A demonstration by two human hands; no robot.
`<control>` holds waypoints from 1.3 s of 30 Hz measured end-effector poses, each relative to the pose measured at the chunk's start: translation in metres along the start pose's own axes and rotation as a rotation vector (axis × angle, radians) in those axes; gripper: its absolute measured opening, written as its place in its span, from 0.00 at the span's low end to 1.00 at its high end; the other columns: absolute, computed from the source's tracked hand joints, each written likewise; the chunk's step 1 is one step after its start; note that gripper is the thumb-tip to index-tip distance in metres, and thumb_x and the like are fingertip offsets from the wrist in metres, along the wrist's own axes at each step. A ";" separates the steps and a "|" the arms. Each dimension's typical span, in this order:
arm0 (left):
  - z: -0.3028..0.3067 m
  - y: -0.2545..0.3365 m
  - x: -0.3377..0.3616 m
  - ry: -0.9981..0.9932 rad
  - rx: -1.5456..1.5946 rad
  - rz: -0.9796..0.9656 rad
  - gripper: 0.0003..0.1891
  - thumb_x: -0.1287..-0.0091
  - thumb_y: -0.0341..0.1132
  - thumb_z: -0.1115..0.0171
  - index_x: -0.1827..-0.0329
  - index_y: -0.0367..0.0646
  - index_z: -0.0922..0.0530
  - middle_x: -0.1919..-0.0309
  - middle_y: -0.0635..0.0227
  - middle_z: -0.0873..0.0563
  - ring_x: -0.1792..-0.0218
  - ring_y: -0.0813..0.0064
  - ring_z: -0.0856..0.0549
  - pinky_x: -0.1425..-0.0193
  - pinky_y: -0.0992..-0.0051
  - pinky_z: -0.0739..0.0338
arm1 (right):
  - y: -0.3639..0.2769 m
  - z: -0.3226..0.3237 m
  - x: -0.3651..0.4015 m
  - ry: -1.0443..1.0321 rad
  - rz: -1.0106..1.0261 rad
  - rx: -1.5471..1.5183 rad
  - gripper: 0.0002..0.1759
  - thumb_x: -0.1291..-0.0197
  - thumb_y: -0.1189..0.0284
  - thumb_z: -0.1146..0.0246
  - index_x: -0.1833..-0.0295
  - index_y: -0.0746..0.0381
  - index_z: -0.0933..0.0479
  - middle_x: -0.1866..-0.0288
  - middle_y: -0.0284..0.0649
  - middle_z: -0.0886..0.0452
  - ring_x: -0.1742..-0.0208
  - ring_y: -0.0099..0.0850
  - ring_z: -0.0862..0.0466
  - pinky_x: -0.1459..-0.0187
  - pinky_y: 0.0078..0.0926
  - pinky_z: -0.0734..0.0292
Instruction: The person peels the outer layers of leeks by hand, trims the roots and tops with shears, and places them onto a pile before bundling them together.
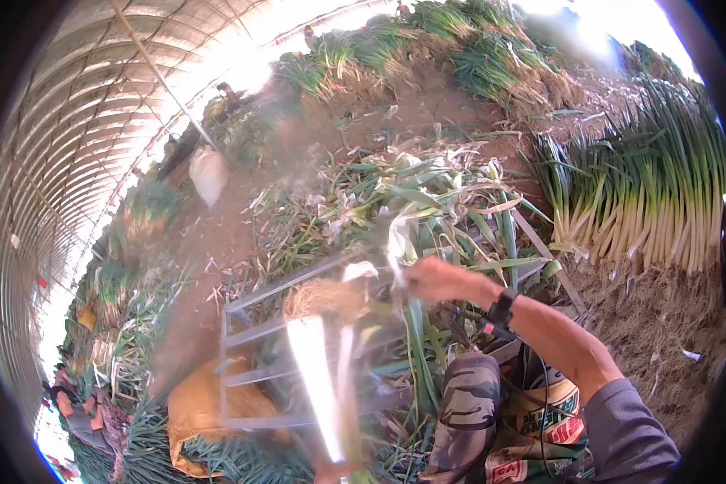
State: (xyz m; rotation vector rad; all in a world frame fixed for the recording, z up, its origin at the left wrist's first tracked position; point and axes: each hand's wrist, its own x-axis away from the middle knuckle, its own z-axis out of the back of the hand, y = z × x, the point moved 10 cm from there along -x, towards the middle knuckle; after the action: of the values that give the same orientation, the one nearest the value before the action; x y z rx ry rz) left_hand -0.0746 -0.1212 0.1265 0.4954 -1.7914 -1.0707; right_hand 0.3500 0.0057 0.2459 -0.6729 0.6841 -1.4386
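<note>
My left hand [336, 471], at the bottom edge and mostly out of view, is closed round the stalks of a couple of long green onions [315, 379]. Their white shafts point away from me, with a tuft of brown roots [319, 300] at the far end. Beyond and right of the roots is my right hand [436, 279], a watch on its wrist. Blurred by motion, its fingers are pinched on a pale strip of onion leaf [397, 246]. Beneath the onions stands a metal rack [227, 363].
Peeled leaves [363, 198] lie heaped ahead. Rows of upright green onions [645, 194] stand at right, roots on soil. A yellow sack [210, 403] is at lower left, a white sack [209, 175] farther off. Another person [89, 415] sits at far left.
</note>
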 end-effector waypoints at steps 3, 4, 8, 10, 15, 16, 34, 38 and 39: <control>0.025 -0.011 -0.009 0.067 -0.029 -0.043 0.18 0.24 0.39 0.44 0.51 0.31 0.14 0.54 0.57 0.10 0.52 0.66 0.14 0.41 0.67 0.23 | -0.007 -0.084 -0.004 -0.167 0.192 -0.139 0.16 0.39 0.70 0.33 0.49 0.68 0.23 0.61 0.47 0.15 0.61 0.42 0.14 0.59 0.38 0.17; 0.016 0.003 -0.006 0.014 -0.106 -0.105 0.18 0.26 0.38 0.44 0.51 0.31 0.14 0.52 0.57 0.10 0.51 0.65 0.14 0.41 0.67 0.23 | -0.019 -0.111 -0.007 -0.202 0.226 -0.178 0.18 0.41 0.70 0.31 0.49 0.68 0.24 0.63 0.46 0.16 0.62 0.40 0.15 0.61 0.37 0.18; 0.001 0.004 -0.004 -0.001 -0.037 0.052 0.18 0.27 0.38 0.41 0.49 0.30 0.14 0.51 0.56 0.10 0.51 0.64 0.13 0.40 0.66 0.23 | -0.055 -0.174 -0.007 -0.256 0.379 -0.460 0.23 0.46 0.68 0.27 0.49 0.68 0.25 0.67 0.38 0.19 0.67 0.33 0.19 0.67 0.32 0.23; 0.001 0.002 -0.006 -0.034 -0.022 0.057 0.18 0.27 0.38 0.41 0.50 0.30 0.13 0.53 0.57 0.09 0.52 0.65 0.13 0.41 0.67 0.23 | -0.057 -0.177 -0.003 -0.318 0.316 -0.572 0.21 0.44 0.67 0.27 0.50 0.68 0.24 0.69 0.35 0.21 0.68 0.29 0.20 0.69 0.30 0.25; -0.007 0.003 -0.005 -0.038 -0.009 0.034 0.16 0.28 0.37 0.40 0.51 0.30 0.13 0.55 0.59 0.09 0.53 0.66 0.12 0.42 0.67 0.22 | -0.046 -0.163 -0.006 -0.235 0.217 -0.447 0.15 0.35 0.65 0.34 0.52 0.66 0.20 0.74 0.37 0.23 0.72 0.26 0.22 0.71 0.31 0.26; -0.010 0.007 -0.004 -0.021 -0.038 0.032 0.16 0.28 0.36 0.40 0.51 0.30 0.13 0.55 0.59 0.09 0.53 0.65 0.12 0.42 0.67 0.22 | -0.045 -0.163 -0.010 -0.137 0.311 -0.477 0.14 0.34 0.66 0.35 0.51 0.66 0.19 0.75 0.39 0.23 0.74 0.27 0.22 0.72 0.32 0.25; -0.004 -0.004 0.011 -0.072 0.128 0.026 0.13 0.26 0.30 0.44 0.46 0.32 0.16 0.53 0.53 0.11 0.51 0.59 0.12 0.43 0.56 0.17 | 0.029 0.016 -0.025 0.266 -0.013 -0.111 0.24 0.38 0.69 0.34 0.36 0.60 0.25 0.54 0.45 0.13 0.54 0.40 0.12 0.49 0.38 0.17; -0.012 -0.004 0.008 -0.065 0.109 0.027 0.14 0.26 0.30 0.44 0.45 0.32 0.16 0.52 0.53 0.11 0.52 0.59 0.12 0.43 0.57 0.17 | -0.003 -0.029 -0.018 0.115 0.139 -0.146 0.31 0.41 0.70 0.32 0.32 0.63 0.29 0.49 0.51 0.16 0.49 0.44 0.14 0.45 0.40 0.19; -0.014 -0.003 0.009 -0.064 0.111 0.024 0.14 0.26 0.31 0.44 0.45 0.32 0.16 0.52 0.53 0.11 0.52 0.60 0.12 0.43 0.57 0.17 | -0.016 -0.038 -0.018 0.099 0.172 -0.157 0.31 0.43 0.71 0.32 0.33 0.65 0.29 0.49 0.53 0.17 0.49 0.46 0.15 0.46 0.41 0.19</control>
State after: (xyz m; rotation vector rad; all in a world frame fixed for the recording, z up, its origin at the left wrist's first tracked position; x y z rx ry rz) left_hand -0.0668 -0.1354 0.1304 0.5098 -1.9157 -0.9840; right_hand 0.3108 0.0231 0.2337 -0.6510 0.9175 -1.2749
